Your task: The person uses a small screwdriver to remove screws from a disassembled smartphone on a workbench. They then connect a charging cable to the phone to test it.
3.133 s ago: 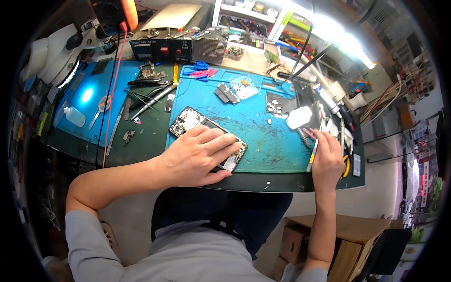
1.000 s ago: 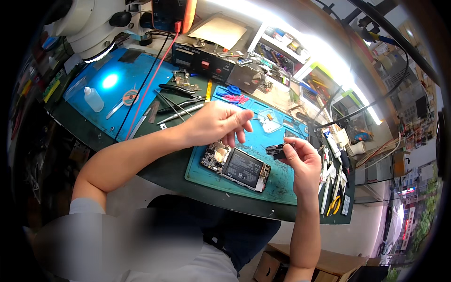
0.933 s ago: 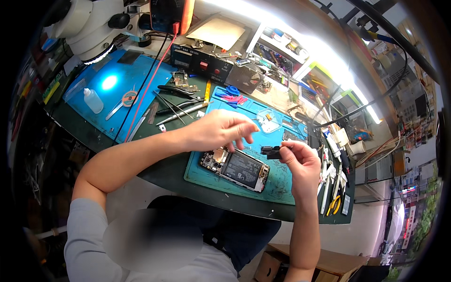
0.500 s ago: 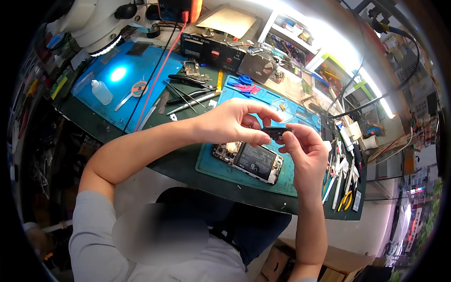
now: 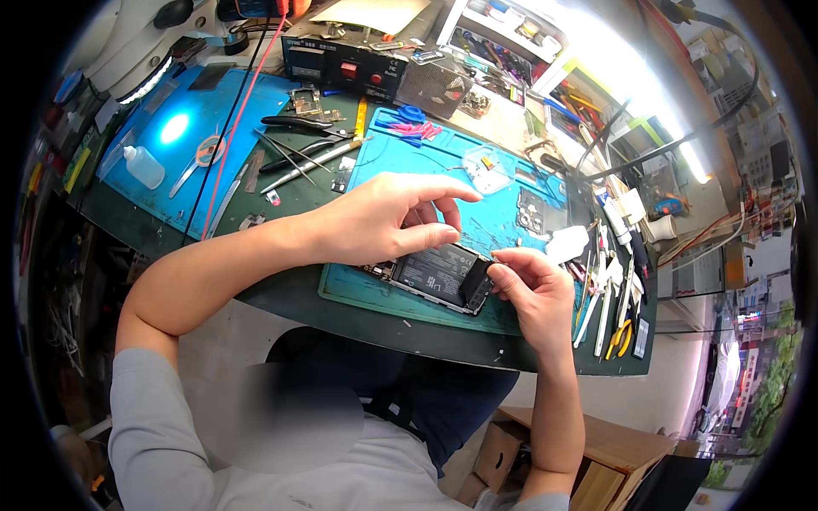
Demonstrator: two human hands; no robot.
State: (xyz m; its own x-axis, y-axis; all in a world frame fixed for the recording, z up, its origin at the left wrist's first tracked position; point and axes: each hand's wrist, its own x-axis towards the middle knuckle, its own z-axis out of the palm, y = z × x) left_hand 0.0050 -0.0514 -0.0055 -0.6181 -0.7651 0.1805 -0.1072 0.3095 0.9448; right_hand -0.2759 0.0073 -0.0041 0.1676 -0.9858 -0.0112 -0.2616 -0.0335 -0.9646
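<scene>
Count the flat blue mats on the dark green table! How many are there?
2. The bare blue mat is at the left, beneath the small white plastic bottle; the scuffed blue mat is in the middle, beneath the opened rectangular phone. Clutter could hide others.

Bare mat is leaving room beyond the phone; the left hand is blocking leftward, tools are crowding rightward.
</scene>
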